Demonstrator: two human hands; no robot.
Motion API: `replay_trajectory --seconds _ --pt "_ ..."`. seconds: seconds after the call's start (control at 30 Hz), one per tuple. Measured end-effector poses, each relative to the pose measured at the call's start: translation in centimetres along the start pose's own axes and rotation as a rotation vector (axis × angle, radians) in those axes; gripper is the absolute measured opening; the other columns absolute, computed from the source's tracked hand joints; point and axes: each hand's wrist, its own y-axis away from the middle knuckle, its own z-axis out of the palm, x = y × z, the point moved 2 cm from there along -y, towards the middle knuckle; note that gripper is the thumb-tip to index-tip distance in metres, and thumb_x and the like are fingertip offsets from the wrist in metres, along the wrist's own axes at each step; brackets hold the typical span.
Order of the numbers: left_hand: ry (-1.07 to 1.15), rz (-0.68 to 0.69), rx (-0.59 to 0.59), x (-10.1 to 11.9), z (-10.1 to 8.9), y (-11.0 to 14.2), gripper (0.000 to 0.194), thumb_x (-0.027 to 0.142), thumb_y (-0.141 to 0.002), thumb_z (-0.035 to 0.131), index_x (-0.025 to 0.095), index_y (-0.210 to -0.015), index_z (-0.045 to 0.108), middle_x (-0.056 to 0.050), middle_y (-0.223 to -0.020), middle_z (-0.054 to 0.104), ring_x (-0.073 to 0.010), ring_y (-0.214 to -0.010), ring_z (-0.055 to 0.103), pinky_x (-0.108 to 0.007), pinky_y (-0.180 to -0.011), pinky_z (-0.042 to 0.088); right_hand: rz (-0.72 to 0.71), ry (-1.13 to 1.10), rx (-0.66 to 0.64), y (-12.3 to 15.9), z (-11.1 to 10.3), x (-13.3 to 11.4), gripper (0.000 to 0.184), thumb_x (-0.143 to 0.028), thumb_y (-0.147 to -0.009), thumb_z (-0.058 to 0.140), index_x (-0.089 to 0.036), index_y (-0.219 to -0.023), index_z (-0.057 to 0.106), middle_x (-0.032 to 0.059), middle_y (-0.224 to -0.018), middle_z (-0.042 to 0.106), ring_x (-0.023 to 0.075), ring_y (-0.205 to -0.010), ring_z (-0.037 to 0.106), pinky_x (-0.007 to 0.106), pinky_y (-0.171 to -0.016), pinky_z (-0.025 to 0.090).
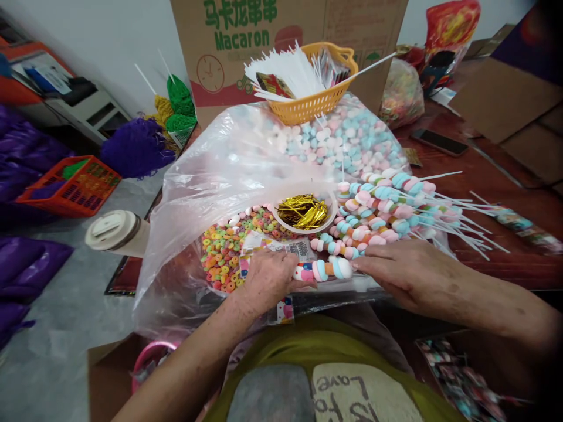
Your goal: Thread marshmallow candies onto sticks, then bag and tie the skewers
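marshmallow skewer lies left-right | left hand clamped on one end, right hand on the other | stick hidden

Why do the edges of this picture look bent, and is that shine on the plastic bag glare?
Head view: the wide lens bows the edges, so the cardboard box leans and both forearms splay outward. White glare streaks the clear plastic bag, veiling what lies under it. Lighting is soft, with weak shadows. The left hand, right hand and marshmallow skewer between them look fairly sharp; corners smear and darken.

Pastel marshmallow skewer lies level, partly inside printed wrapper.
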Motion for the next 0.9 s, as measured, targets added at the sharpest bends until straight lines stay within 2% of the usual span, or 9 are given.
replay_trajectory --seconds 0.1,0.23,0.33,0.4,0.47,0.6,0.7,0.8,0.9 --pt "0.236 -0.087 -0.172 0.3 -0.1 -0.5 0.053 0.070 -0.063 0.053 0.018 -0.068 0.059 0.000 -0.058 0.058 -0.0147 -0.057 0.053 -0.024 -0.052 0.028 -0.074 0.165 0.055 -0.5 -0.2 0.0 0.022 -0.009 -0.081 0.041 -0.018 -0.090 0.059 0.0042 -0.073 0.059 0.0149 -0.064 0.047 0.027 -0.060 0.027" --pt "0.674 -0.100 -0.394 0.9 -0.5 -0.9 0.053 0.069 -0.054 0.062 0.018 -0.069 0.057 0.005 -0.057 0.050 -0.0106 -0.057 0.047 -0.020 -0.048 0.027 -0.199 0.327 0.068 -1.0 -0.6 0.1 0.017 -0.014 -0.085 0.043 -0.018 -0.089 0.059 0.0043 -0.073 0.059 0.0172 -0.070 0.045 0.031 -0.065 0.027" --pt "0.872 -0.106 -0.520 1.1 -0.5 -1.0 0.051 0.062 -0.050 0.069 0.017 -0.069 0.055 0.006 -0.060 0.050 -0.0104 -0.058 0.046 -0.020 -0.049 0.029 -0.276 0.316 0.081 -1.2 -0.7 -0.1 0.016 -0.016 -0.086 0.043 -0.018 -0.089 0.059 0.0038 -0.076 0.059 0.0162 -0.070 0.045 0.031 -0.064 0.026" --pt "0.951 -0.117 -0.584 1.1 -0.2 -0.9 0.048 0.058 -0.051 0.071 0.017 -0.073 0.057 0.005 -0.063 0.052 -0.0109 -0.058 0.047 -0.020 -0.050 0.031 -0.270 0.275 0.094 -1.2 -0.6 -0.4 0.016 -0.017 -0.087 0.043 -0.017 -0.088 0.059 0.0035 -0.075 0.058 0.0160 -0.071 0.045 0.031 -0.064 0.027" --pt "1.001 -0.140 -0.615 1.2 0.1 -0.9 0.047 0.056 -0.053 0.071 0.017 -0.077 0.057 0.005 -0.062 0.052 -0.0108 -0.057 0.047 -0.021 -0.051 0.032 -0.236 0.235 0.093 -1.2 -0.2 -0.8 0.017 -0.017 -0.087 0.042 -0.017 -0.086 0.059 0.0032 -0.073 0.057 0.0162 -0.070 0.044 0.031 -0.064 0.027" --pt "1.006 -0.200 -0.576 1.9 0.7 -1.1 0.049 0.057 -0.051 0.071 0.017 -0.075 0.056 0.006 -0.060 0.050 -0.0104 -0.057 0.046 -0.021 -0.050 0.033 -0.212 0.160 0.091 -1.4 1.3 -1.6 0.020 -0.016 -0.088 0.039 -0.015 -0.087 0.060 0.0036 -0.070 0.056 0.0161 -0.067 0.042 0.031 -0.062 0.026" --pt "1.000 -0.173 -0.620 2.9 0.9 -1.4 0.053 0.059 -0.051 0.070 0.018 -0.082 0.058 0.005 -0.064 0.054 -0.0129 -0.059 0.050 -0.023 -0.053 0.037 -0.214 0.121 0.069 -1.6 2.5 -1.8 0.020 -0.016 -0.087 0.040 -0.015 -0.087 0.060 0.0035 -0.070 0.055 0.0161 -0.066 0.042 0.030 -0.059 0.024" --pt "1.015 -0.128 -0.579 2.9 0.2 -1.9 0.059 0.052 -0.050 0.074 0.018 -0.096 0.058 0.000 -0.082 0.061 -0.0183 -0.077 0.056 -0.027 -0.065 0.043 -0.215 0.105 0.040 -1.5 3.1 -1.3 0.019 -0.015 -0.086 0.041 -0.015 -0.087 0.059 0.0035 -0.071 0.056 0.0159 -0.066 0.043 0.030 -0.058 0.024" --pt "1.093 -0.070 -0.574 1.5 -1.0 -2.1 0.074 0.041 -0.048 0.079 0.020 -0.114 0.052 -0.004 -0.105 0.060 -0.0206 -0.094 0.054 -0.029 -0.077 0.043 -0.200 0.118 0.057 -0.8 3.0 -0.4 0.020 -0.012 -0.086 0.039 -0.016 -0.089 0.059 0.0045 -0.075 0.057 0.0161 -0.069 0.045 0.030 -0.060 0.027"
